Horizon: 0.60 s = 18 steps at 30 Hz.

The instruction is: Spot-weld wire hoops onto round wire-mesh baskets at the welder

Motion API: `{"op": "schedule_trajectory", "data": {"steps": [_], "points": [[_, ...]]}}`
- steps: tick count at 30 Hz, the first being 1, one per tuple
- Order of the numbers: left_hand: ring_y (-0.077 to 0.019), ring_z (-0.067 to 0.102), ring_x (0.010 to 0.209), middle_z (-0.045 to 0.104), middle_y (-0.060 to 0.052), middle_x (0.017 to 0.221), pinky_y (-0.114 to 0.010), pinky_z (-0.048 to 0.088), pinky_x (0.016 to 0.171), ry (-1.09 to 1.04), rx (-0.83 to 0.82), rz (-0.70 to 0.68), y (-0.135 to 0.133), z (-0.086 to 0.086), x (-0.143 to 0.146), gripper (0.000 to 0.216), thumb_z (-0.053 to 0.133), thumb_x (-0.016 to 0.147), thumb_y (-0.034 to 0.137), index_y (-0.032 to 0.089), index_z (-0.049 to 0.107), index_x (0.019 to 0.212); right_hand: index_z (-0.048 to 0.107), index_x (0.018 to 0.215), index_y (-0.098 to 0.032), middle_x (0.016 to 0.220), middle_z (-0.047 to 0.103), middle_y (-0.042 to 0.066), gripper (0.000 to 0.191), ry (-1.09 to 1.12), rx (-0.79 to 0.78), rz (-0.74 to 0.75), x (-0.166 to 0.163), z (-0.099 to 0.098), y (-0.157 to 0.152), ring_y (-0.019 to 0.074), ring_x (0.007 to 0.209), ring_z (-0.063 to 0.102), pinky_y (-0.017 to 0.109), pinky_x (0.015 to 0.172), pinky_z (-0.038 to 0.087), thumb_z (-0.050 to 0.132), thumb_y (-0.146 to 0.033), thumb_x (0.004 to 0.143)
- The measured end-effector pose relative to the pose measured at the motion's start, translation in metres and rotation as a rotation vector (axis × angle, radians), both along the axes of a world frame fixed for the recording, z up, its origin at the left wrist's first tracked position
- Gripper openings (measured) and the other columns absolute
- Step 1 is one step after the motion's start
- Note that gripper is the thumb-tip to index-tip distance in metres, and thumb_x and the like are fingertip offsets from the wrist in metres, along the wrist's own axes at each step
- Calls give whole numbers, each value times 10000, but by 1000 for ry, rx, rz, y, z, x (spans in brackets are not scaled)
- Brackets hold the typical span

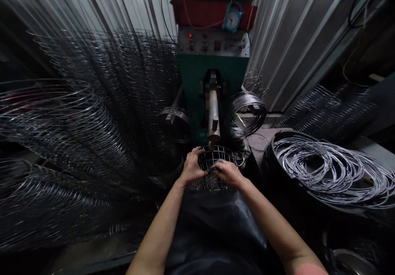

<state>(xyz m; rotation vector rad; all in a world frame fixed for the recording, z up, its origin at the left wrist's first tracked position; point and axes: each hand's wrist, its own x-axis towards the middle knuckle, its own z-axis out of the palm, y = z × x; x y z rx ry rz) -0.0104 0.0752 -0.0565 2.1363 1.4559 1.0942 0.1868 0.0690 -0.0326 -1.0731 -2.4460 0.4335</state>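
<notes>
A round wire basket (212, 155) made of crossed metal wires is held in front of me, just below the cylindrical arm (213, 114) of a green machine (194, 73). My left hand (193, 167) grips the basket's left side, fingers over the rim and thumb reaching inward. My right hand (227, 172) is closed at the near right part of the basket, its fingertips meeting near the left thumb. Whether those fingers also pinch a small separate piece is too dark to tell. The machine arm's tip is close to the basket's far rim.
Tall stacks of wire rings (101, 123) crowd the left. A black tub (271, 151) with loose wire rings (321, 168) stands at right. Wire coils (247, 112) hang beside the machine, and a blue clock (232, 18) sits above its control panel (212, 42).
</notes>
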Motion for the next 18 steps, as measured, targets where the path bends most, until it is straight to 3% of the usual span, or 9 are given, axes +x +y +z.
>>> {"op": "schedule_trajectory", "data": {"steps": [8,14,18], "points": [[-319,411,1262,439,-137,1338,-497,335,1042,-38,-33,3,-1,3,4,767,757,501,177,200,457,1207,668,983,-214,961,666,43,144,22,33,-11,4,-5,0,155,861,636,216,724,466,599,-176,862],[-326,417,1250,460,-148,1303,-493,331,1040,-11,-56,90,22,8,5,768,786,464,183,183,475,1166,679,970,-236,977,670,30,148,-31,17,-163,-8,-2,15,167,869,642,226,726,471,587,-179,870],[-322,411,1255,444,-149,1317,-507,331,1034,10,-54,108,24,7,6,762,789,480,204,193,466,1169,653,1048,-244,1074,623,51,215,107,4,-271,-8,-4,8,181,878,627,255,741,483,625,-221,836]]}}
